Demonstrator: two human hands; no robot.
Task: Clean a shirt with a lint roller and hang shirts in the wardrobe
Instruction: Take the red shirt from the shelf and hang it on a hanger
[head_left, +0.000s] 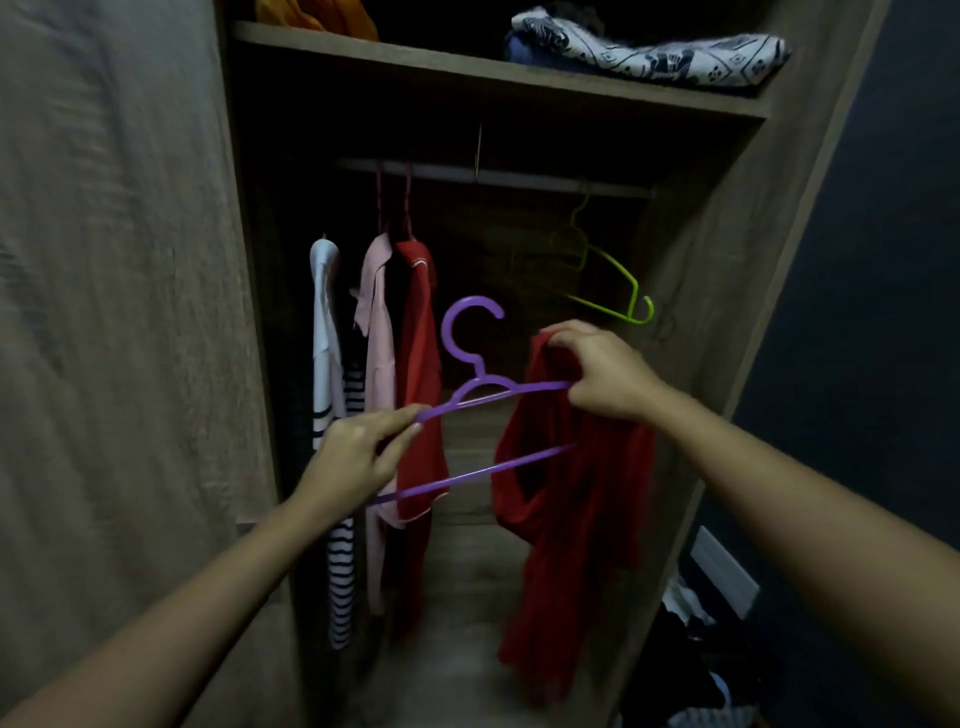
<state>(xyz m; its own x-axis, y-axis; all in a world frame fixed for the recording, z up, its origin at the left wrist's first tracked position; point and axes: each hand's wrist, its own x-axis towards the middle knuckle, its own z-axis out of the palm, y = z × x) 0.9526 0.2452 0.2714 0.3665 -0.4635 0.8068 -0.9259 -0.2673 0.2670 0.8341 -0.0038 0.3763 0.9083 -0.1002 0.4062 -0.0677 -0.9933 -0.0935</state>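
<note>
Right in front of the open wardrobe (727, 291), a dark red shirt (576, 519) hangs limp and bunched from the right end of a purple hanger (472, 395). Its cloth looks soft and matte, folding into a deep loop below the hanger's upper arm and trailing down in a long narrow drape. The hanger is thin smooth plastic with a round open hook, a sloped upper arm and a straight lower bar; it sits tilted, its right end higher.

The left hand (358, 457) has its grip closed on the hanger's left end, thumb and fingers pinching the upper arm. The right hand (597, 369) has its grip closed on the shirt's gathered cloth at the hanger's right end.

Behind the hanger, a rail (519, 179) crosses the wardrobe, which is wood-grain board. Left of the purple hanger, three garments hang from it: a white one with dark stripes (332, 415), a pale pink one (379, 364) and a bright red one (421, 364). Above and right of the purple hanger hangs one bare lime-green hanger (608, 280), thin and angular. On the shelf (467, 65) over the rail lie two folded cloths: one orange (322, 15), one white with a dark print (649, 52).
</note>
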